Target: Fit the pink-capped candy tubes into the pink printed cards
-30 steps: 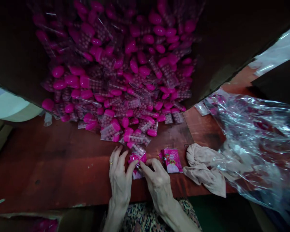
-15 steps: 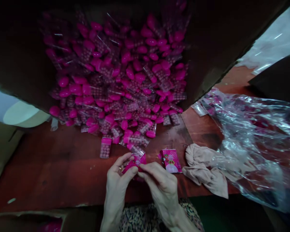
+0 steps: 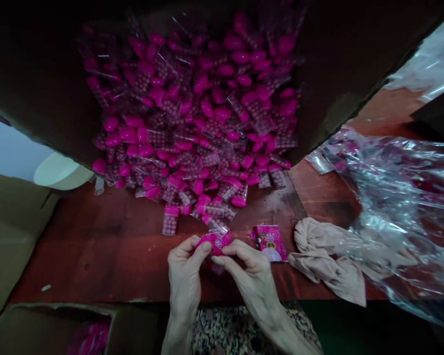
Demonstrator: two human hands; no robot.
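Note:
Between my two hands, low in the middle, is a small pink printed packet (image 3: 219,240). My left hand (image 3: 187,268) pinches its left side, thumb on top. My right hand (image 3: 249,271) grips the packet's right edge between thumb and fingertips. Just beyond the fingers lies a clear tube with a pink cap (image 3: 215,224), and another tube of pink balls (image 3: 170,221) stands out to the left of it. More pink packets (image 3: 271,242) lie to the right of my right hand. A large heap of pink-capped tubes (image 3: 207,123) spills from a dark box onto the table.
The red-brown table (image 3: 114,251) runs across the view. A wrinkled beige cloth (image 3: 329,256) and clear plastic wrapping (image 3: 399,197) lie at the right. A pale round container (image 3: 61,171) is at the left. An open cardboard box (image 3: 113,333) holding pink items sits at the lower left.
The whole view has shifted, so the table and heap appear further right. Both hands still hold the pink packet; the left fingers have drawn in closer around it.

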